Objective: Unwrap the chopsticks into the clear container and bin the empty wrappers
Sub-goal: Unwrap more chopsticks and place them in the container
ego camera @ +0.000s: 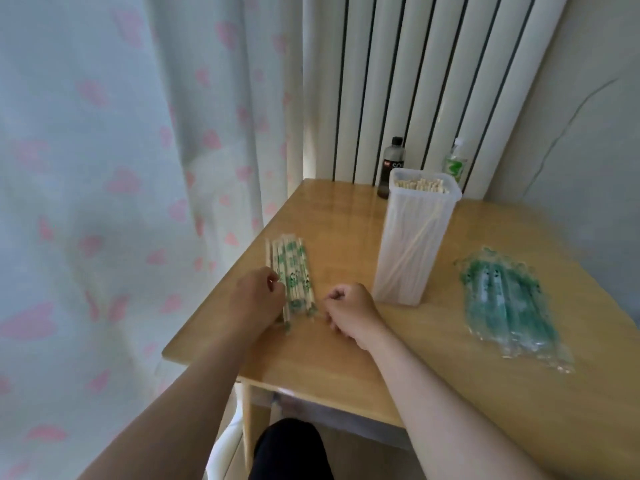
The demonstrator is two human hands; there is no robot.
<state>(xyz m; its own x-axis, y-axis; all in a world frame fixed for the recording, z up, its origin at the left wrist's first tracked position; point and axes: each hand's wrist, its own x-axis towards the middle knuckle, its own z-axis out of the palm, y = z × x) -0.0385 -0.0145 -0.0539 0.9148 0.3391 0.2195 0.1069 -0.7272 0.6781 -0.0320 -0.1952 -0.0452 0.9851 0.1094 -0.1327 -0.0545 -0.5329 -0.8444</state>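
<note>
Along the left edge of the desk, the bundle of wrapped chopsticks lies flat, its long axis running from the near edge toward the back edge and tilted slightly.

Hand state:
- The left hand is on the left side of the bundle, fingers curled against it and gripping the sticks near their near ends.
- The right hand sits just beside the bundle's near right corner, curled into a loose fist. Whether it pinches a wrapper end cannot be determined from this view.

Both hands are at the near end of the bundle, and the left is the closer of the two. A pair would therefore be drawn out lengthwise, toward the near edge.

The clear container stands upright behind and to the right of the right hand, near the desk's middle, with bare chopsticks already standing in it. Judged from this layout, the right hand has the shorter path to its open top.

The empty wrappers lie in a loose pile toward the right edge, well apart from the bundle. No bin is in view.

Two bottles stand at the back edge behind the container.
</note>
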